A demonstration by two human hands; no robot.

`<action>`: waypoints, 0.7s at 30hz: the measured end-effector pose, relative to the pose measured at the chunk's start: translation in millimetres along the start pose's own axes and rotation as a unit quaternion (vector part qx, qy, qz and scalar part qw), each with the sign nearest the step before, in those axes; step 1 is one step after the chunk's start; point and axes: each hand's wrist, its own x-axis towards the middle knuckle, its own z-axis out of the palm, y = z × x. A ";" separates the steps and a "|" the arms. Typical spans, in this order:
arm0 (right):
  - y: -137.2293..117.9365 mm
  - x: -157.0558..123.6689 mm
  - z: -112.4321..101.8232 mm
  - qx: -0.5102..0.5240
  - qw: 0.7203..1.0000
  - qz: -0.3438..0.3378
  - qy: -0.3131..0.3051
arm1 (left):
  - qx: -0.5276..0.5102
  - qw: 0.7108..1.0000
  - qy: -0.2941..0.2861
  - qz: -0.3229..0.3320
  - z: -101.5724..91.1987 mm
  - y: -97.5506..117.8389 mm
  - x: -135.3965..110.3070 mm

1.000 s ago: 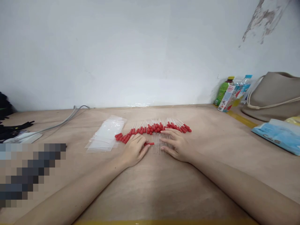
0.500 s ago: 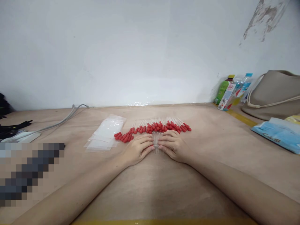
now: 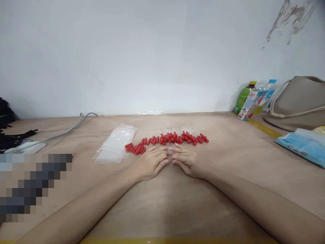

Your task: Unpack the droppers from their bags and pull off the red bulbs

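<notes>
Near the middle of the table my left hand [image 3: 153, 162] and my right hand [image 3: 186, 160] face each other, a narrow gap between their fingertips. Both have curled fingers closed around a small cluster of clear tubes [image 3: 170, 149], mostly covered by the hands. A speck of red shows by the left fingertips. Just beyond lie many droppers [image 3: 172, 137] with red bulbs and thin pale stems pointing away. A smaller group of red-bulbed droppers [image 3: 135, 148] rests beside my left hand. Farther left is a fanned stack of clear plastic bags [image 3: 115, 144].
A grey cable [image 3: 63, 130] runs to a white device [image 3: 27, 148] at the left, near black items. Back right stand a green bottle [image 3: 243, 100], a carton [image 3: 247, 105], a clear bottle and a grey drawstring bag [image 3: 299, 101]. A blue packet [image 3: 302, 145] lies at the right.
The hands keep nearly the same place around the clear tubes. My right fingers have shifted and curled in, covering more of the tubes. The whole view has slid slightly.
</notes>
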 end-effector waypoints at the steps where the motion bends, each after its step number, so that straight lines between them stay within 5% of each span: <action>1: -0.1 -0.5 -0.2 -0.004 1.000 -0.006 0.004 | 0.001 1.000 -0.007 -0.001 -0.6 0.1 -0.3; 11: 1.5 -6.3 1.4 -0.038 0.998 -0.045 0.038 | 0.002 0.999 -0.051 -0.012 -5.5 2.0 -2.8; 21: -0.3 -8.2 -1.9 -0.048 0.996 -0.053 0.052 | -0.023 0.999 -0.023 -0.014 -2.1 -0.1 -7.6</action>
